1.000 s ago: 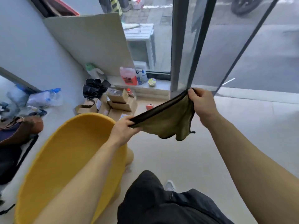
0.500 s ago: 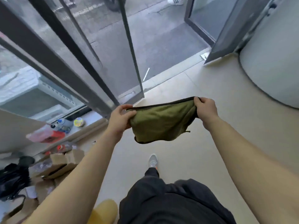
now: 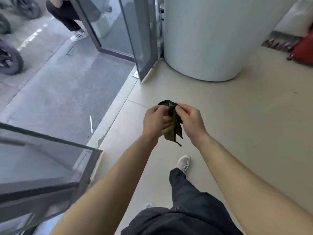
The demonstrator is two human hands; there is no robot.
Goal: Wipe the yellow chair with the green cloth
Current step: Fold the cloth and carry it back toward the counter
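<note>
Item: green cloth (image 3: 172,126), now bunched into a narrow hanging wad between my hands, where a moment ago it was stretched wide between them. Left hand (image 3: 155,121): fingers closed on the cloth's left side. Right hand (image 3: 190,120): fingers pinched shut on its upper edge. Yellow chair: out of view; a second ago it stood at lower left, and my view has since swung to the open glass door (image 3: 135,38) and the beige floor (image 3: 237,116). Status, as I judge it: cloth folded ready, wiping not begun, chair to be faced again.
</note>
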